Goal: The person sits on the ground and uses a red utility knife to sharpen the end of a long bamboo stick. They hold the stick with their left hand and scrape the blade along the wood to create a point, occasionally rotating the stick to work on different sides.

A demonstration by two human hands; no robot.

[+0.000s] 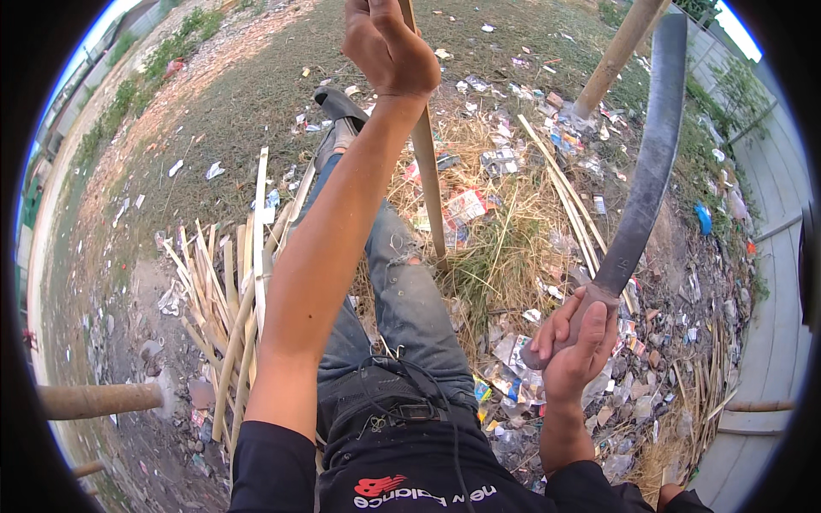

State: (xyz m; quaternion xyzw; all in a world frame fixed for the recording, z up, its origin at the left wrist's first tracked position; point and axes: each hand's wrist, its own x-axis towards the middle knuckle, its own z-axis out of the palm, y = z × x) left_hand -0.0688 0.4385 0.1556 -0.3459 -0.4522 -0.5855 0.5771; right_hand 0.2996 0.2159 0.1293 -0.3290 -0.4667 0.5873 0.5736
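Note:
My left hand (pixel 392 53) is raised at the top of the view, its fingers closed round the upper part of a long bamboo strip (pixel 427 167). That strip slants down, and its lower end reaches the dry grass beside my knee. At the right, my right hand (pixel 581 346) grips the wooden handle of a machete (pixel 647 162). Its dark, curved blade points up and away from me, apart from the strip. The top end of the strip runs out of the picture.
A pile of split bamboo strips (pixel 231 295) lies left of my legs. More strips (pixel 569 201) lie at the right. Bamboo poles stand at the far right (pixel 617 60) and the left (pixel 103 400). Litter covers the ground (pixel 513 342); a grey wall (pixel 774 214) runs along the right.

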